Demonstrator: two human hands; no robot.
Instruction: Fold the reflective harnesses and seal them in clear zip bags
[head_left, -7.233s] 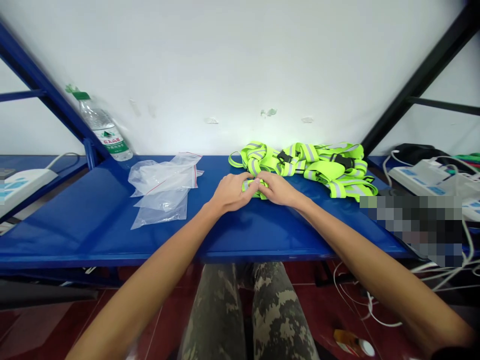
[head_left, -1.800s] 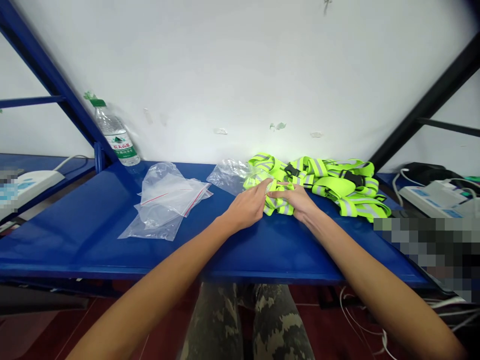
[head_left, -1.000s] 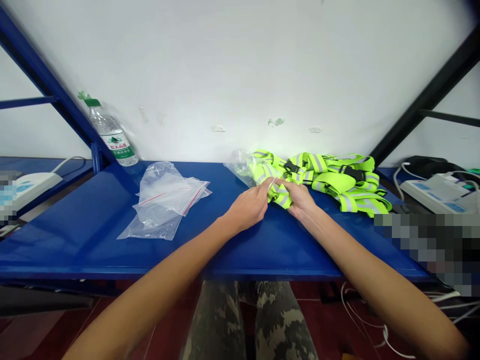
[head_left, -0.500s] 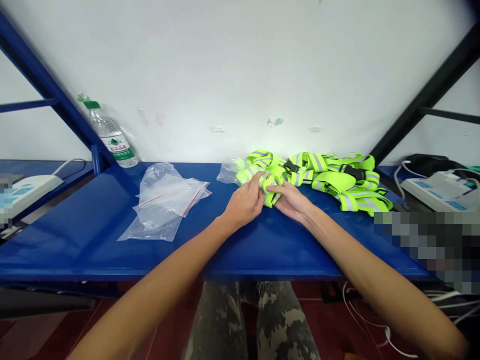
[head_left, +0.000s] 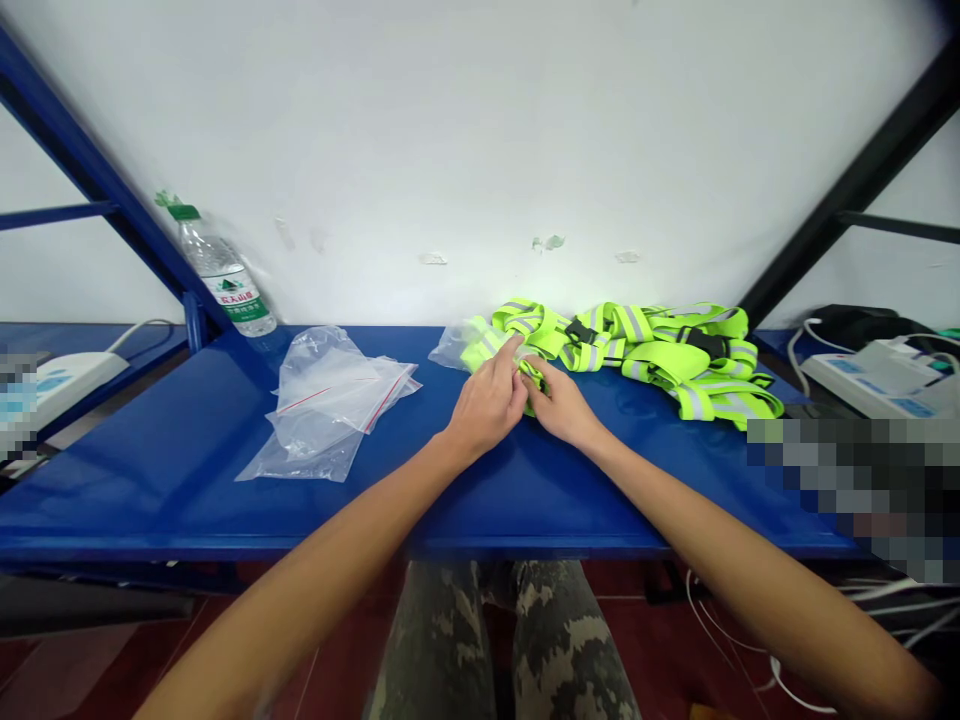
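Observation:
My left hand (head_left: 487, 402) and my right hand (head_left: 561, 400) meet near the middle of the blue table, both closed around a small folded bundle of neon yellow-green reflective strap (head_left: 534, 372). Much of the bundle is hidden by the fingers. Just behind my hands lies more strap with a black buckle (head_left: 580, 332). A larger heap of the same straps (head_left: 675, 365), with grey stripes and another black buckle, spreads to the right. Behind my left hand a clear plastic bag (head_left: 448, 346) shows, touching the yellow-green straps.
Clear zip bags with red lines (head_left: 330, 405) lie left on the blue table (head_left: 187, 450). A water bottle (head_left: 232, 285) leans at the back left. Power strips (head_left: 64, 390) and cables are at both sides. Metal frame bars rise left and right; a white wall stands behind.
My right hand has moved left and closed over the strap bundle, which now shows less between my hands. My left hand has shifted slightly, its fingers reaching further over the strap.

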